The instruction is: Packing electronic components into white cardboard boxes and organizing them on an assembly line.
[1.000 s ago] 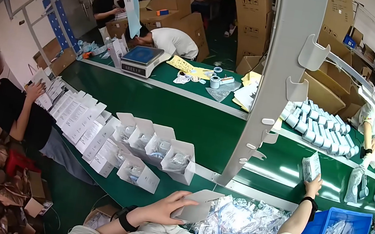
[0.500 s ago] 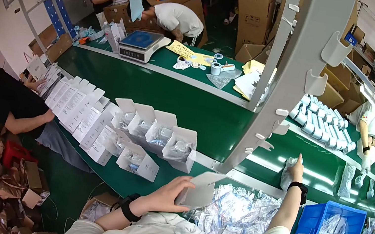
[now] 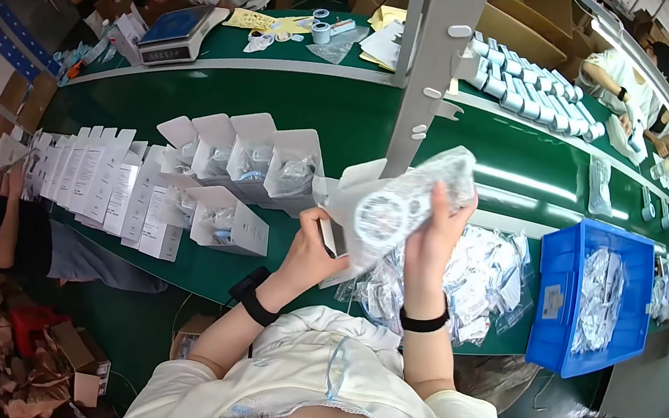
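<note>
1. The near edge of the worktop (image 3: 229, 275) runs just before the person's body; beyond a metal rail (image 3: 528, 228), a green lane (image 3: 340, 125) offers room for movement.
2. The left hand (image 3: 309, 254) has its grip closed around a white box (image 3: 361, 173).
3. The right hand (image 3: 439, 227) grips a bagged item (image 3: 386, 218), raised above the worktop and overlapping the box in view; contact cannot be told.
4. A grey post (image 3: 432, 74) obstructs reach straight ahead.
5. Open boxes (image 3: 296, 174) flank the left; bagged packets (image 3: 476, 297) and a blue bin (image 3: 548, 332), the right.
</note>
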Available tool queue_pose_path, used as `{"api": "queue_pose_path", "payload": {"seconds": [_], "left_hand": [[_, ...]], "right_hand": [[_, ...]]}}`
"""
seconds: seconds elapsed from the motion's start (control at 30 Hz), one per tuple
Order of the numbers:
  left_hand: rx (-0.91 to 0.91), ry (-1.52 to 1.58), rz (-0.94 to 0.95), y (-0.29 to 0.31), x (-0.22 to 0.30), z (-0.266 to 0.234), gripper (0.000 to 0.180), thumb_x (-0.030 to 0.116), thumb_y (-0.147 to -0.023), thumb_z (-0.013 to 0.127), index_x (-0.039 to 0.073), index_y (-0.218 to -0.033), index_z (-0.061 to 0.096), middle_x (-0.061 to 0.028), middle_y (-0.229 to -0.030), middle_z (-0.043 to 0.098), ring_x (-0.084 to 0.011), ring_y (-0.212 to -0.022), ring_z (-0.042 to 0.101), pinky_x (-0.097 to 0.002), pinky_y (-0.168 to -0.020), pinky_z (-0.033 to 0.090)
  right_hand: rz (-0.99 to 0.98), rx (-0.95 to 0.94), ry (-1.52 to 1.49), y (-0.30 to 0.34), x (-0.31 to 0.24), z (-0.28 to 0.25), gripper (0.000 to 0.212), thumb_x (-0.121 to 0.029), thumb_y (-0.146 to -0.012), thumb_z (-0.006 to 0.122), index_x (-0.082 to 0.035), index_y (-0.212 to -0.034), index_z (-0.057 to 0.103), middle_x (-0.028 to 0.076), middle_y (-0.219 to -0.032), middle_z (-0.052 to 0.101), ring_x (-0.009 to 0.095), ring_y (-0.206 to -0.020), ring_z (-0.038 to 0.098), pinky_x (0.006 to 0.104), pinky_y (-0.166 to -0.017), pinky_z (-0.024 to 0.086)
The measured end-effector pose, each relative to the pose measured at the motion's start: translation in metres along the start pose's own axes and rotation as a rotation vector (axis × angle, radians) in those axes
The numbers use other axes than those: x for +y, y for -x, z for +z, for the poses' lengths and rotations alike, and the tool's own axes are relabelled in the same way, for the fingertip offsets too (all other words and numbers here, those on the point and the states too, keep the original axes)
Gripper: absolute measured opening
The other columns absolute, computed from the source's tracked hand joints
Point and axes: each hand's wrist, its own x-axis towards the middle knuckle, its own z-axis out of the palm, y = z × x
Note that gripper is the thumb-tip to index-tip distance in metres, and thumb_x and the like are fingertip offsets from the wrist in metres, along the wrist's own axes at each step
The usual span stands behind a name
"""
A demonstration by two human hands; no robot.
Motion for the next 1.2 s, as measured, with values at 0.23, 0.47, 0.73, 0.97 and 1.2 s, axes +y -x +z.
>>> {"api": "queue_pose_path", "payload": {"seconds": [0.23, 0.47, 0.73, 0.97, 1.2], "left_hand": [[0.282, -0.091, 0.312, 0.015, -0.020, 0.017, 0.073, 0.013, -0.056, 0.080, 0.006, -0.100, 0.022, -0.0256, -0.118, 0.037, -0.0355, -0.103, 0.048, -0.0407, -0.085, 0.040], [0.216, 0.038, 0.247, 0.033, -0.081, -0.008, 0.073, 0.012, -0.055, 0.079, 0.008, -0.103, 0.024, -0.0249, -0.120, 0.035, -0.0342, -0.110, 0.042, -0.0406, -0.090, 0.035], [0.131, -0.043, 0.100, 0.039, -0.041, -0.047, 0.047, 0.008, -0.059, 0.074, 0.005, -0.097, 0.045, -0.0129, -0.105, 0.042, -0.0269, -0.099, 0.045, -0.0337, -0.084, 0.037], [0.232, -0.143, 0.053, 0.037, -0.026, -0.052, 0.019, 0.001, -0.064, 0.067, 0.000, -0.079, 0.055, -0.0103, -0.085, 0.050, -0.0260, -0.079, 0.052, -0.0306, -0.067, 0.041], [0.174, -0.200, 0.041, 0.032, -0.038, -0.058, 0.011, -0.001, -0.069, 0.061, -0.003, -0.076, 0.053, -0.0125, -0.082, 0.053, -0.0279, -0.061, 0.054, -0.0327, -0.054, 0.042]], "right_hand": [[-0.852, -0.423, 0.941, 0.045, 0.025, 0.000, 0.045, -0.006, -0.070, 0.063, -0.007, -0.111, 0.046, 0.014, -0.113, 0.043, 0.031, -0.105, 0.041, 0.0385, -0.092, 0.032], [-0.389, -0.455, 1.570, -0.012, 0.047, -0.120, 0.041, -0.018, -0.066, 0.068, -0.007, -0.104, 0.056, 0.013, -0.109, 0.049, 0.033, -0.103, 0.043, 0.0453, -0.086, 0.035], [-0.176, -0.715, 1.897, -0.024, 0.044, -0.152, 0.044, -0.013, -0.062, 0.072, -0.006, -0.101, 0.054, 0.010, -0.103, 0.054, 0.029, -0.100, 0.048, 0.0398, -0.079, 0.042], [-0.133, -0.621, 1.147, 0.004, 0.012, -0.094, 0.032, -0.002, -0.060, 0.071, -0.004, -0.088, 0.056, 0.010, -0.092, 0.059, 0.027, -0.083, 0.058, 0.0319, -0.069, 0.047], [-0.532, -1.126, 0.715, 0.055, 0.030, -0.008, 0.024, 0.000, -0.062, 0.068, -0.002, -0.083, 0.057, 0.007, -0.089, 0.059, 0.024, -0.081, 0.058, 0.0273, -0.070, 0.047]]}}
